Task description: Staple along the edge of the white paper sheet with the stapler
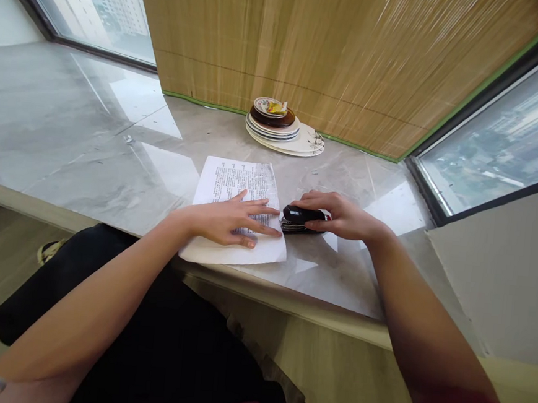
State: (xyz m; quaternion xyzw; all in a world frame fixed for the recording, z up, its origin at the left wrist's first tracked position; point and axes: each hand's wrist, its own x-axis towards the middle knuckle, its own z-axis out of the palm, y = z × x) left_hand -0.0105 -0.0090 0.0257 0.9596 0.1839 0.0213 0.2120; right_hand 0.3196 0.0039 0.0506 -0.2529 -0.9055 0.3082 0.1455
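Observation:
Printed sheets of paper point(227, 176) lie on the grey marble-look sill, near its front edge. My left hand point(237, 219) rests flat on them with its fingers spread toward the right edge. At that edge is a black stapler point(302, 215), its front end touching or just over the paper; I cannot tell which. My right hand point(337, 214) grips the stapler from the right, fingers over the top and thumb low on the near side. How many sheets there are cannot be made out.
A stack of plates point(274, 133) with a small yellow packet point(276, 108) on top stands behind the paper. A bamboo blind point(309, 49) hangs at the back, between windows on both sides. The sill's front edge point(289, 296) runs close to my body.

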